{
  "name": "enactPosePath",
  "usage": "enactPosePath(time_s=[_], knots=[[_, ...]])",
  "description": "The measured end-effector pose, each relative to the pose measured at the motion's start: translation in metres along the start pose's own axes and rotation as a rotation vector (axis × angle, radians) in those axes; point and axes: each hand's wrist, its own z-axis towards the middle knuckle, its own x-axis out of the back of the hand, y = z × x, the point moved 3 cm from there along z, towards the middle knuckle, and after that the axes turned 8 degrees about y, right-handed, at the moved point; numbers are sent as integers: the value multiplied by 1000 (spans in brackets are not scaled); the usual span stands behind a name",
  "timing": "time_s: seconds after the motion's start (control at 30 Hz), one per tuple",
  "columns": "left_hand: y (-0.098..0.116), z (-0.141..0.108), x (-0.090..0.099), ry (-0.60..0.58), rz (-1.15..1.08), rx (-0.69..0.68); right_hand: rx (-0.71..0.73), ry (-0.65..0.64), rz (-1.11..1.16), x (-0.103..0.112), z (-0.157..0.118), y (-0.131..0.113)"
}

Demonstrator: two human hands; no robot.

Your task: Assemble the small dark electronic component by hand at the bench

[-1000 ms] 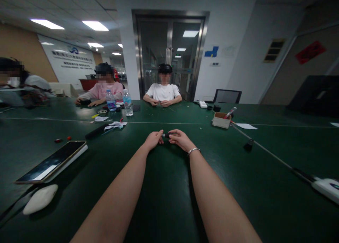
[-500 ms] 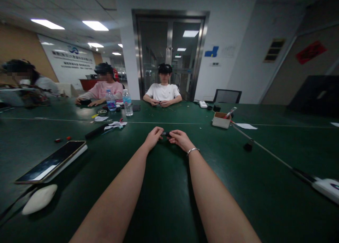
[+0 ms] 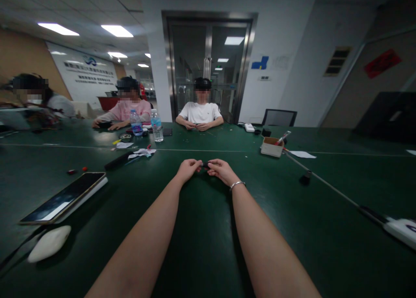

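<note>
Between my two hands is a small dark, short stick-like object (image 3: pixel 205 164), held just above the green tabletop; its exact kind is too small to make out. My right hand (image 3: pixel 221 170), with a silver bracelet (image 3: pixel 237 184) at the wrist, pinches its right part between thumb and fingers. On the other side, my left hand (image 3: pixel 188 170) has thumb and fingertips closed on the left end. The fingers cover most of the object.
On the green table (image 3: pixel 201 228), a phone (image 3: pixel 65 198) lies on a white box at left, near a white mouse-shaped item (image 3: pixel 50 244). A small carton (image 3: pixel 271 147) stands at right, beside a cable (image 3: pixel 325 183). Water bottles (image 3: pixel 157 127) and seated people (image 3: pixel 199 114) are across.
My left fingers have lowered slightly and closed over the object's left end, covering the greyish part that showed before. My right hand has barely moved.
</note>
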Motion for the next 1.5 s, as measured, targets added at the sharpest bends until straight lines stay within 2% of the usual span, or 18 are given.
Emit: enactPosePath(time_s=[0.3,0.53,0.77,1.07,1.3,1.5], knots=[[-10,5,-3,-16,54,56,21,-72,-12,-1,-3,-2],[-3,1,-4,-15,13,86,7,-18,5,-1,0,0],[1,-1,-5,-98,-2,47,-21,12,9,0,1,0],[7,-3,0,-29,-96,-41,-26,9,12,-1,0,-1],[4,-2,-1,-43,-99,21,-41,15,9,0,0,0],[-1,1,1,-7,-34,-9,-36,8,13,0,1,1]])
